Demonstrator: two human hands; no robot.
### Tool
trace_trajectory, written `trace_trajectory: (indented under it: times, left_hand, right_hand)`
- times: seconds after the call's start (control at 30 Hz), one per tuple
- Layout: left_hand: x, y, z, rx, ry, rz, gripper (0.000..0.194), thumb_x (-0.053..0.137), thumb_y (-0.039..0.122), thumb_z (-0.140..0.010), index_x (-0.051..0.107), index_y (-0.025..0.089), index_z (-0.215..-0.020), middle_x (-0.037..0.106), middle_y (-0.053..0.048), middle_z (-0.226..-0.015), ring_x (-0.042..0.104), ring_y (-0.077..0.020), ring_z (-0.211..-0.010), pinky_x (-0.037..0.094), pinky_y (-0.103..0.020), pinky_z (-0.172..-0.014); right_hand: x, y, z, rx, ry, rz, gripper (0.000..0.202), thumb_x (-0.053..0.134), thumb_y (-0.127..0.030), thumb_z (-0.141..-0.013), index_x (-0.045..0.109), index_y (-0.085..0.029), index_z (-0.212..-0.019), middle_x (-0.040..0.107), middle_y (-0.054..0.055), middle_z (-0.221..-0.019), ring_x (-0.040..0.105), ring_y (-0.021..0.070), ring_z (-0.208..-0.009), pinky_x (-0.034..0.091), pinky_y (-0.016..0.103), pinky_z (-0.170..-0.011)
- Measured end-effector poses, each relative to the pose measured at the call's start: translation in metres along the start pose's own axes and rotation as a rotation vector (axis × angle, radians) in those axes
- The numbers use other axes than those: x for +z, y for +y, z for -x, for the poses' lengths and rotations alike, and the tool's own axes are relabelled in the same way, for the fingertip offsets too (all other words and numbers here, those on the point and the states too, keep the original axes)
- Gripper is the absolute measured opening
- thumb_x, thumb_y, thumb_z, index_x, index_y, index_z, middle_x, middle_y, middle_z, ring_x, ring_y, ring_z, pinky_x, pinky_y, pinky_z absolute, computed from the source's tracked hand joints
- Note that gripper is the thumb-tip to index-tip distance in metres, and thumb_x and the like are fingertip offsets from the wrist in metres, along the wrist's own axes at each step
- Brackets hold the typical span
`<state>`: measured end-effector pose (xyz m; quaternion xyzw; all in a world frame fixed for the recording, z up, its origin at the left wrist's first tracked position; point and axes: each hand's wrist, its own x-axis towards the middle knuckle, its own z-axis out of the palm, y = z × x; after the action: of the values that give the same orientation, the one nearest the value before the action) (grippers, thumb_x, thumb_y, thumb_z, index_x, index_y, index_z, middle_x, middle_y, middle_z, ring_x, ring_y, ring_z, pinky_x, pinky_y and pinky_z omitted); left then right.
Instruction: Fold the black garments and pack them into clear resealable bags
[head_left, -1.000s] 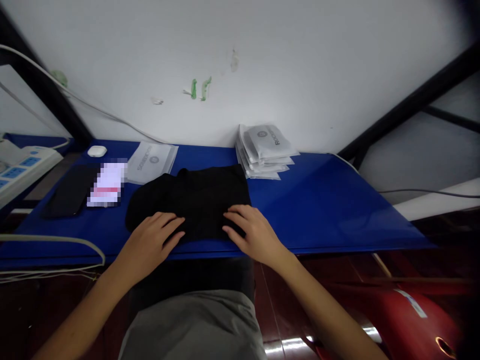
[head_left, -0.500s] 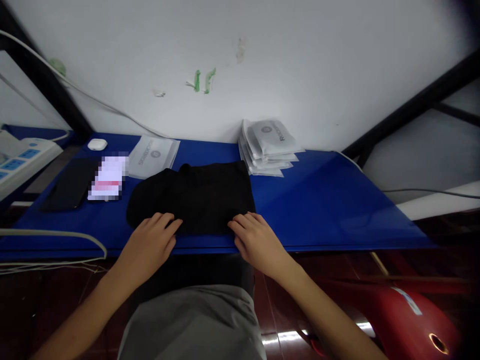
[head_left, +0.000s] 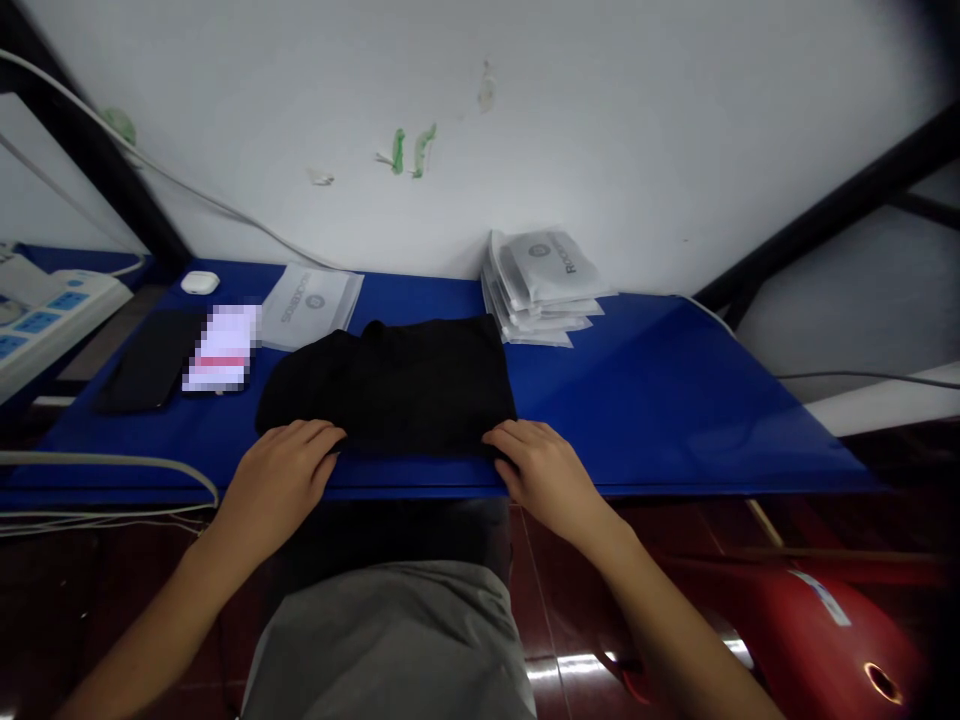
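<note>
Along the near edge of a blue tabletop (head_left: 675,400), seen from the wearer's own eyes, a piece of black fabric (head_left: 405,385) lies flat between two bare hands. Its left end is rounded, its upper edge has a small bump, and its right end is cut fairly straight; the cloth is so dark that any folds or seams are hard to make out. The left hand (head_left: 281,475) rests at the near left part of the fabric, fingers bent together over the edge and the thumb a little apart below them. The right hand (head_left: 551,475) mirrors it at the near right corner, fingertips on the cloth and thumb tucked beneath; whether either hand pinches the material cannot be told. Just behind the fabric's right end, against a pale wall (head_left: 637,120), sits a stack of frosted packets (head_left: 555,270), the top one printed with a dark round logo and lettering. Behind its left end lies a flat frosted bag (head_left: 311,305) with similar print. Farther left are a phone (head_left: 223,347) with a lit, pixelated screen, a dark flat device (head_left: 150,360) beside it, a small white case (head_left: 200,283) and, at the picture's edge, a white power strip (head_left: 52,320) with blue sockets. Below the table, grey clothing (head_left: 390,640) covers the wearer's lap, and a glossy red seat (head_left: 817,620) stands at lower right.
</note>
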<state>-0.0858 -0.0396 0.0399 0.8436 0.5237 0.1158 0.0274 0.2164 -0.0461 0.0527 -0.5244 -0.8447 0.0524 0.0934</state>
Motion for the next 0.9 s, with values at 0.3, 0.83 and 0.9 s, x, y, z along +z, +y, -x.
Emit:
trace_trajectory:
  times: [0.3,0.83,0.9]
  left_hand:
    - [-0.034,0.003,0.002,-0.092,-0.134,0.107,0.031,0.04,0.033,-0.092,0.066,0.023,-0.107,0.07,-0.005,-0.107,0.066,-0.0246,-0.093,0.051,-0.038,-0.076]
    - [-0.007,0.019,-0.049,0.003,0.204,-0.12,0.035,0.041,0.02,-0.093,0.058,0.014,-0.123,0.062,-0.013,-0.12,0.057,-0.0272,-0.11,0.047,-0.041,-0.091]
    - [0.002,0.018,-0.042,0.086,0.098,-0.121,0.035,0.045,0.025,-0.093,0.058,0.013,-0.123,0.061,-0.013,-0.122,0.056,-0.0279,-0.112,0.047,-0.042,-0.091]
  right_hand:
    - [-0.03,0.01,0.005,0.042,-0.037,-0.374,0.027,0.054,-0.009,-0.078,0.068,-0.023,-0.097,0.072,0.002,-0.099,0.068,0.0182,-0.092,0.052,0.032,-0.083]
    - [-0.003,0.019,-0.051,-0.028,0.344,0.053,0.026,0.052,-0.023,-0.09,0.062,-0.016,-0.113,0.066,0.013,-0.114,0.06,0.0273,-0.106,0.048,0.044,-0.09]
    - [0.003,0.012,-0.045,-0.108,0.236,0.056,0.024,0.051,-0.026,-0.092,0.064,-0.017,-0.111,0.068,0.011,-0.112,0.062,0.0249,-0.103,0.047,0.043,-0.092]
